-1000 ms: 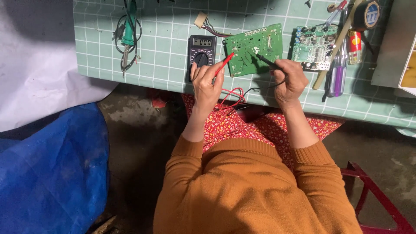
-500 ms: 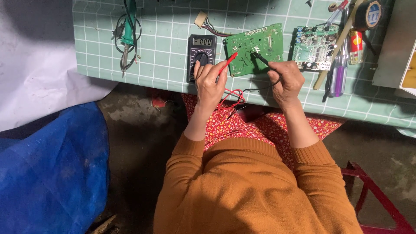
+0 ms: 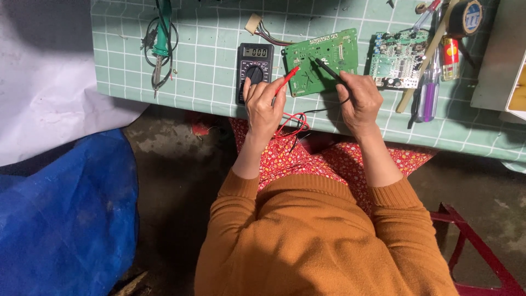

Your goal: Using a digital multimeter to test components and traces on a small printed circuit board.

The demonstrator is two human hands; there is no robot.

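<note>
Board (image 3: 323,60) lies flat on the green mat (image 3: 208,60), beside the meter (image 3: 253,71). Left hand (image 3: 264,104) pinches the red probe (image 3: 287,80), right hand (image 3: 359,98) grips the black probe (image 3: 329,70), both tips down mid-test. Next point needs steady, precise placement.

Bench layout, seen from above

Circuit board (image 3: 323,60) sits mid-table (image 3: 208,77), with the meter (image 3: 253,71) just to its left and a second board (image 3: 397,57) just to its right. Soldering iron (image 3: 160,49) lies well off to the left. Screwdrivers (image 3: 427,96) and a tape roll (image 3: 466,16) are right of the second board. Left hand (image 3: 266,104) is in front of the meter, right hand (image 3: 359,98) in front of the board, each with a probe (image 3: 287,79) reaching onto it.
</note>
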